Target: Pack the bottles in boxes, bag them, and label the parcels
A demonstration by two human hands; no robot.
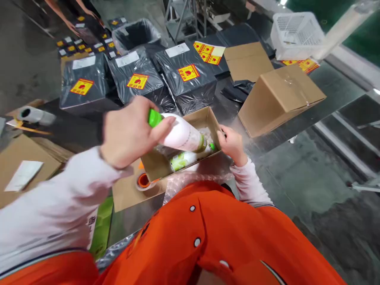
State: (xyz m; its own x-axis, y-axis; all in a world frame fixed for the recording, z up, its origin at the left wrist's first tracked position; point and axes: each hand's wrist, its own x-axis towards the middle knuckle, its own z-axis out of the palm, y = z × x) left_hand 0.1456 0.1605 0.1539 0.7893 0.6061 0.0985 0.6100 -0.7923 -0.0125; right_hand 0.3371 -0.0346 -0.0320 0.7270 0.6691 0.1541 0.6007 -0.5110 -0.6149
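My left hand (130, 132) is closed around the neck end of a white bottle with a green cap (181, 132), which is tilted with its base reaching down into an open cardboard box (156, 166). Inside that box lies a second white bottle with a green label (184, 159), and crumpled clear plastic wrap (206, 133) shows behind it. At the box's right end, my right hand (231, 143) grips the wall, thumb near the top edge. Bubble wrap (190, 179) spreads under the front of the box.
Several black-wrapped parcels (190, 85) with yellow stickers line the far side. To the right stand a tipped cardboard box (282, 99) and a white basket (297, 35). A tape roll (144, 182) lies left of the open box. Another person's arm (63, 18) shows at upper left.
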